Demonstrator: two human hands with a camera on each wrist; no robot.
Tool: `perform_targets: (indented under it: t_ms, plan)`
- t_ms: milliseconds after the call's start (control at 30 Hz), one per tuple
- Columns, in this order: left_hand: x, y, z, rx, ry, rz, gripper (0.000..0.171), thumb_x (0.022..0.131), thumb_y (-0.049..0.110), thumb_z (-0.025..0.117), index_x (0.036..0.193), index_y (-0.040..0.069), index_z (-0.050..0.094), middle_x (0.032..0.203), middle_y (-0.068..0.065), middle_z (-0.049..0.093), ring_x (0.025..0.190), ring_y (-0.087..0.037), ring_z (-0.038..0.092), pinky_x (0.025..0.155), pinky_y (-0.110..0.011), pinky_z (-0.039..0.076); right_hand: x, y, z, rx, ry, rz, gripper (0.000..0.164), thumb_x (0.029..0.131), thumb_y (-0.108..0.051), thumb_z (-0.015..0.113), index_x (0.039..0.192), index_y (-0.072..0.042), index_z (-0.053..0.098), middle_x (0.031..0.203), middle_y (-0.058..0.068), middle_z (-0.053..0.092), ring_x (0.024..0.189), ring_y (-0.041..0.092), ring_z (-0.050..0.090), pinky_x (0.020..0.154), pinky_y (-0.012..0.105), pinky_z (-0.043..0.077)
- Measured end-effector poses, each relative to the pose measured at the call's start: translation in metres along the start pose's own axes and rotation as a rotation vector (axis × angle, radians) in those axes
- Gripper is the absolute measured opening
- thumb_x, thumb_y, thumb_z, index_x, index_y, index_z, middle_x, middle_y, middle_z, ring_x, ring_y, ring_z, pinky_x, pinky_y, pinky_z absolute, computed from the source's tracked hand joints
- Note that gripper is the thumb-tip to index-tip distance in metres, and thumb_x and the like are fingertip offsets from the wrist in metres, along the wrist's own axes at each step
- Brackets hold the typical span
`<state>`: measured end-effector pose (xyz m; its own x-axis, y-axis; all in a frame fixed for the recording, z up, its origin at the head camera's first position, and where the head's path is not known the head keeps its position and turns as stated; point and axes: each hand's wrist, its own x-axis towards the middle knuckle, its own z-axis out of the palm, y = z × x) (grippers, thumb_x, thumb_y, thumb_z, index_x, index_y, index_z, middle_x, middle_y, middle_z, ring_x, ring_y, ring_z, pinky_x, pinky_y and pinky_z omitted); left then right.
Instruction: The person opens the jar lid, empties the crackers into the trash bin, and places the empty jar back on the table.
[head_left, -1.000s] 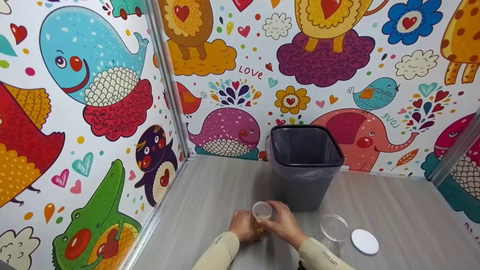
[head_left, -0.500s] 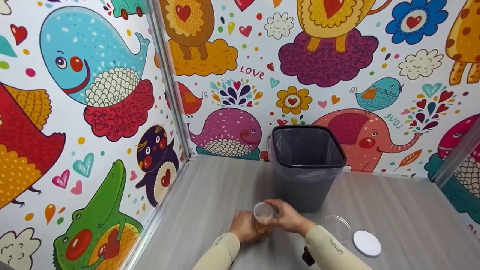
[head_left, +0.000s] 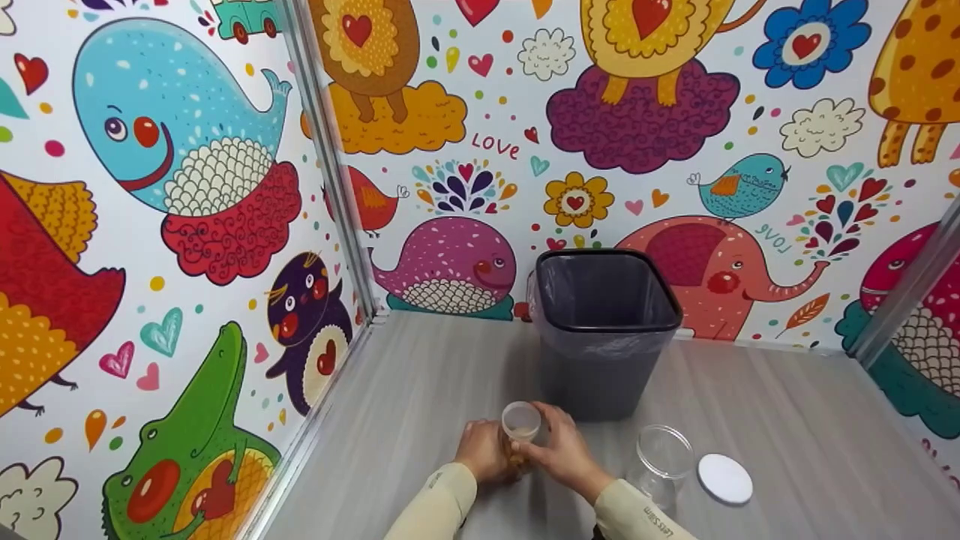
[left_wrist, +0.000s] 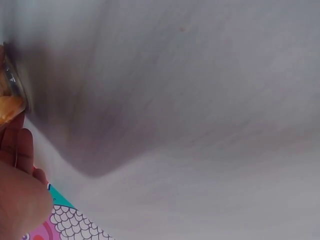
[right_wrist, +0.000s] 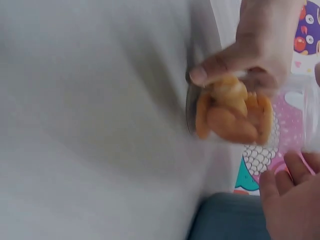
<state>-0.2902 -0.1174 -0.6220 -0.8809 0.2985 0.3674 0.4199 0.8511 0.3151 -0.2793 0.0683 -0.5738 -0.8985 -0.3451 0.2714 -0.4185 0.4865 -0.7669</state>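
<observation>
A clear jar [right_wrist: 287,107] stands on the table with orange-brown pieces [right_wrist: 232,112] in its lower part. My left hand [head_left: 482,452] grips it low down, the thumb near its base in the right wrist view. At its whitish round top [head_left: 521,420], my right hand [head_left: 566,450] has the thumb on the near side and fingers on the far side. Only a sliver of the jar's base [left_wrist: 16,82] shows in the left wrist view, beside the left fingers [left_wrist: 22,147]. The jar's far side is hidden by the hands.
A grey bin [head_left: 600,375] with a clear liner stands just behind the hands. To the right are a second clear jar [head_left: 664,454], partly overlapped by the sleeve, and a flat white lid [head_left: 725,478]. Patterned walls [head_left: 450,135] border the table [head_left: 420,375] at left and back.
My right wrist and forearm swung outward to the right half a second ago and are now back in. The jar and left hand keep nearly the same place; the view has shifted slightly.
</observation>
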Motion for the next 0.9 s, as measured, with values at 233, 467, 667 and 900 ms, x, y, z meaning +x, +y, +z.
perform_targets:
  t_ms: [233,467,667,900]
  plan:
    - [0.001,0.0,0.001,-0.003,-0.031,-0.029,0.045,0.053,0.04,0.093,0.085,0.018,0.069,0.073,0.011,0.064,0.072,-0.014,0.059,0.085,-0.038,0.046,0.003,0.0,0.004,-0.051,0.056,0.0,0.076,0.078,-0.043,0.084,0.131,0.002,0.055,0.125,0.015,0.059,0.117,0.037,0.053,0.096,0.054,0.043]
    - [0.001,0.002,0.003,-0.024,0.0,0.007,0.044,0.055,0.045,0.093,0.083,0.021,0.07,0.073,0.012,0.066,0.072,-0.013,0.058,0.082,-0.038,0.046,0.018,0.007,-0.017,0.044,-0.144,-0.083,0.07,0.081,-0.035,0.083,0.132,0.004,0.056,0.128,0.02,0.058,0.118,0.041,0.053,0.097,0.055,0.043]
    - [0.003,0.001,0.004,-0.094,0.0,-0.014,0.036,0.065,0.048,0.088,0.082,0.023,0.068,0.073,0.015,0.065,0.071,-0.009,0.056,0.085,-0.038,0.046,0.028,0.011,-0.03,0.142,-0.296,-0.076,0.07,0.084,-0.028,0.082,0.137,0.006,0.052,0.135,0.023,0.054,0.124,0.044,0.049,0.101,0.057,0.04]
    - [0.001,-0.003,0.005,-0.115,-0.004,-0.04,0.038,0.066,0.047,0.086,0.087,0.021,0.069,0.076,0.013,0.066,0.073,-0.01,0.057,0.086,-0.039,0.045,0.032,0.01,-0.028,0.14,-0.336,-0.07,0.07,0.084,-0.024,0.081,0.138,0.005,0.051,0.135,0.021,0.054,0.126,0.04,0.049,0.103,0.057,0.038]
